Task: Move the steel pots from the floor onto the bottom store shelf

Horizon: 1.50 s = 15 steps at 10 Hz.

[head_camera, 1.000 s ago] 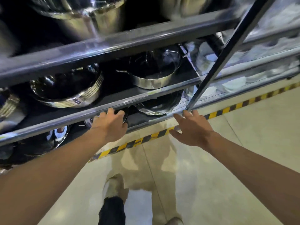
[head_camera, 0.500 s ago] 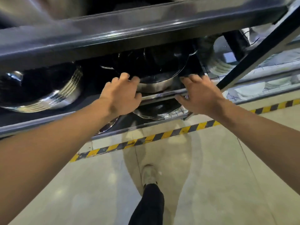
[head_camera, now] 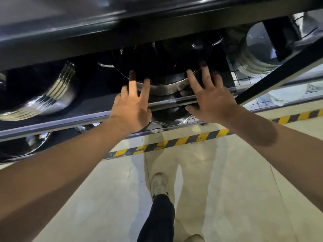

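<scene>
Both hands are reaching toward a big steel pot (head_camera: pixel 162 79) that sits on a dark shelf (head_camera: pixel 97 88). The pot is shiny on its side and very dark on the inside.

The left hand (head_camera: pixel 130 109) is at the left side of the pot. Its fingers (head_camera: pixel 132 84) are spread wide and loose, and the tips are right at the pot's rim. They are not wrapped around anything. The right hand (head_camera: pixel 212 100) is at the right side of the pot. Its fingers (head_camera: pixel 206 74) are also spread and loose, up by the rim. The fingertips go into shadow, so whether they touch the pot is hard to tell.

A silver rail (head_camera: pixel 70 122) runs along the shelf edge just in front of the pot, under both hands. A thick dark beam (head_camera: pixel 122 30) hangs right above the pot and hides its top. A black slanted post (head_camera: pixel 279 70) crosses to the right of the pot.

Left of the pot is a stack of shiny bowls (head_camera: pixel 45 100). To the right, behind wire mesh, is a stack of clear lids (head_camera: pixel 257 55). Below the pot, on a lower shelf, another pot (head_camera: pixel 171 116) peeks out.

On the pale floor (head_camera: pixel 236 189) in front of the pot runs yellow and black tape (head_camera: pixel 174 142). A shoe (head_camera: pixel 159 186) and a dark trouser leg (head_camera: pixel 159 219) stand there too.
</scene>
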Each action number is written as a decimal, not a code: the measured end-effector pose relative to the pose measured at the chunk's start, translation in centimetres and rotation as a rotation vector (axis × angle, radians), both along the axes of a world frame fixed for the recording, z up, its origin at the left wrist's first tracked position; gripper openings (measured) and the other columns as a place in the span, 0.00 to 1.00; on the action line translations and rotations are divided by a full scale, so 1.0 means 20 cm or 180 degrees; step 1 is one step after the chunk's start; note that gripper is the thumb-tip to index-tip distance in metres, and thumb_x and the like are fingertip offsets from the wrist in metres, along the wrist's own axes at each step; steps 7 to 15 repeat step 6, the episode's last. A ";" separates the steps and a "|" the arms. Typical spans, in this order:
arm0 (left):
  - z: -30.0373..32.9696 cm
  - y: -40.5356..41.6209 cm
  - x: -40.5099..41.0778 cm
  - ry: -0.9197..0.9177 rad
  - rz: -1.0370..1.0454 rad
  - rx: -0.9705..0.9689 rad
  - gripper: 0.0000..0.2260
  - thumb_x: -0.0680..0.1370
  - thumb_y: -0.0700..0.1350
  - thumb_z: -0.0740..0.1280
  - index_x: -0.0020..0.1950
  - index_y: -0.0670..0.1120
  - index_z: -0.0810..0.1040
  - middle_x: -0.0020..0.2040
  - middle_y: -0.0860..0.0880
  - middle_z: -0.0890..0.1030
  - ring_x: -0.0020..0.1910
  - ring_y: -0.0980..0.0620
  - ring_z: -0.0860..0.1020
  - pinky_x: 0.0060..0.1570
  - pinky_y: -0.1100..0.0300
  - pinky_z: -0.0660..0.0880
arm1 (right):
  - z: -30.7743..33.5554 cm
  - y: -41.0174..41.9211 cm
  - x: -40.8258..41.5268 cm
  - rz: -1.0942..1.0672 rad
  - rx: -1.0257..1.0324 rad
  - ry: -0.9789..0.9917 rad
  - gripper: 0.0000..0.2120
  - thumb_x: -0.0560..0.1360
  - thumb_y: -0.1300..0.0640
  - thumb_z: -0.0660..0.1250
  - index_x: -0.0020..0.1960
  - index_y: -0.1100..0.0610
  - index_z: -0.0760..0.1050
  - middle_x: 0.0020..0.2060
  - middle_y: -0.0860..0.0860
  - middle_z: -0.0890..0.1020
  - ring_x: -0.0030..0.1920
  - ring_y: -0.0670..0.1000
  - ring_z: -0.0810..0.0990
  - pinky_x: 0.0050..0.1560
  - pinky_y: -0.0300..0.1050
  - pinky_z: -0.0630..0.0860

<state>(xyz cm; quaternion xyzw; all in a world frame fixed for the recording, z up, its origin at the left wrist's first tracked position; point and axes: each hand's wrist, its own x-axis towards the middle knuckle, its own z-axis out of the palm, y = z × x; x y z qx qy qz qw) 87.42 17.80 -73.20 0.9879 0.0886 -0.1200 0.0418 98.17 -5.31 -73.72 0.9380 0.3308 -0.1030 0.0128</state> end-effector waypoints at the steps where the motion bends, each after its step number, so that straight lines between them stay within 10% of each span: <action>1: 0.01 -0.02 0.01 0.0089 0.0070 -0.0082 0.39 0.78 0.53 0.64 0.80 0.54 0.40 0.80 0.39 0.39 0.72 0.34 0.62 0.64 0.42 0.68 | 0.02 0.01 0.02 -0.0018 -0.0015 0.0077 0.49 0.73 0.33 0.64 0.80 0.48 0.38 0.79 0.62 0.45 0.74 0.73 0.55 0.63 0.65 0.70; 4: 0.28 -0.03 -0.06 0.0298 0.0207 -0.0072 0.35 0.80 0.55 0.63 0.81 0.52 0.48 0.77 0.40 0.56 0.69 0.35 0.66 0.63 0.40 0.69 | 0.26 -0.02 -0.07 -0.0164 -0.0245 0.0422 0.45 0.75 0.35 0.63 0.80 0.46 0.40 0.80 0.59 0.47 0.75 0.68 0.53 0.65 0.64 0.68; 15: 0.64 -0.06 -0.28 0.0335 0.0351 0.0116 0.32 0.79 0.57 0.62 0.79 0.51 0.54 0.80 0.39 0.53 0.70 0.31 0.66 0.64 0.38 0.67 | 0.57 -0.18 -0.27 -0.0133 -0.0206 0.0353 0.44 0.75 0.34 0.61 0.80 0.46 0.41 0.79 0.57 0.55 0.74 0.67 0.59 0.63 0.64 0.70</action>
